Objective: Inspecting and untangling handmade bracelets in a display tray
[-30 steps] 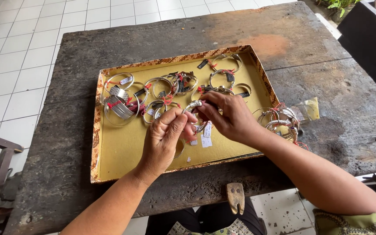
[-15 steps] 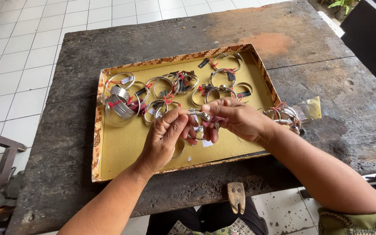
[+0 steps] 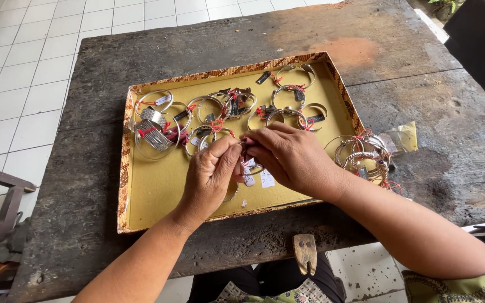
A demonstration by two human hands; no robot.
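View: we have one head camera, above the dark table (image 3: 141, 62).
Facing: we look steeply down and forward.
Nearness: close; the yellow tray (image 3: 158, 196) fills the frame's centre.

Small white paper tags (image 3: 266, 179) lie on the yellow tray (image 3: 158, 196); a dark tag (image 3: 263, 78) near its far rim.
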